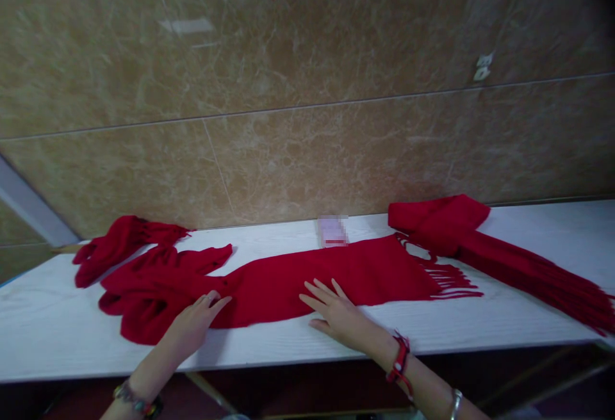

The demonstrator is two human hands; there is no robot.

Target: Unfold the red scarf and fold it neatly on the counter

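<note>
A red fringed scarf (288, 289) lies lengthwise on a white table. Its right part is spread flat, with the fringe at the right end, while the left part is bunched in loose folds. Where the folds meet the flat stretch, my left hand (199, 321) rests at the scarf with its thumb held apart; its fingertips are partly hidden. My right hand (339, 317) is open, fingers spread over the near edge of the flat part.
Another red scarf (461, 228), folded over, lies at the right. A red fringed bundle (118, 247) sits at the back left. Behind the scarf is a small pale packet (331, 231), partly blurred. A tan marbled wall (307, 151) borders the table (432, 330) at the back.
</note>
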